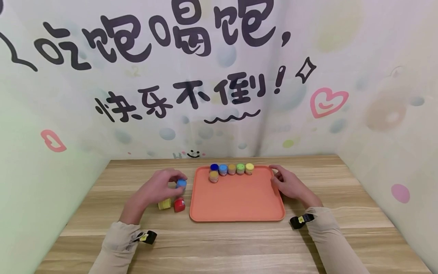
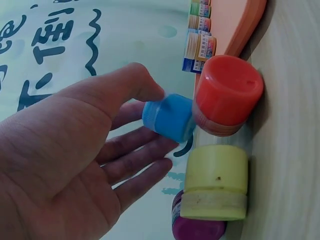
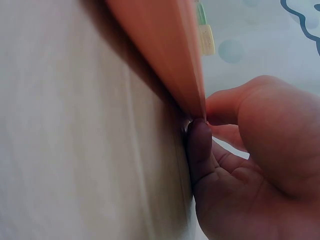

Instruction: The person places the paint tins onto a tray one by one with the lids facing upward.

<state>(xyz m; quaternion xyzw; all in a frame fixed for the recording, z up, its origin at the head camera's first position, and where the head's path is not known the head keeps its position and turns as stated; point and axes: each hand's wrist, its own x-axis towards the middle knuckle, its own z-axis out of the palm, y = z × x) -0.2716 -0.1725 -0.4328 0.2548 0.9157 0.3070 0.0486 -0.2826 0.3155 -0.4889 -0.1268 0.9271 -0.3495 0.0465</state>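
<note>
My left hand (image 1: 155,189) pinches a small light-blue paint jar (image 1: 181,183) between thumb and fingers, just left of the orange tray (image 1: 236,203). Below that hand, a red jar (image 1: 179,204) and a yellow jar (image 1: 164,204) are on the table. A purple jar (image 2: 200,229) shows partly behind the yellow one in the left wrist view. At the tray's right rim, my right hand (image 1: 289,183) grips the edge between thumb and fingers. Inside the tray, a row of small jars (image 1: 232,169) lines the far edge, with one ochre-lidded jar (image 1: 213,176) in front at the left.
The wood-grain table (image 1: 219,245) extends around the tray. A printed backdrop (image 1: 205,133) with large black characters rises behind the table's far edge. Each wrist wears a black strap, such as the right wrist strap (image 1: 302,220).
</note>
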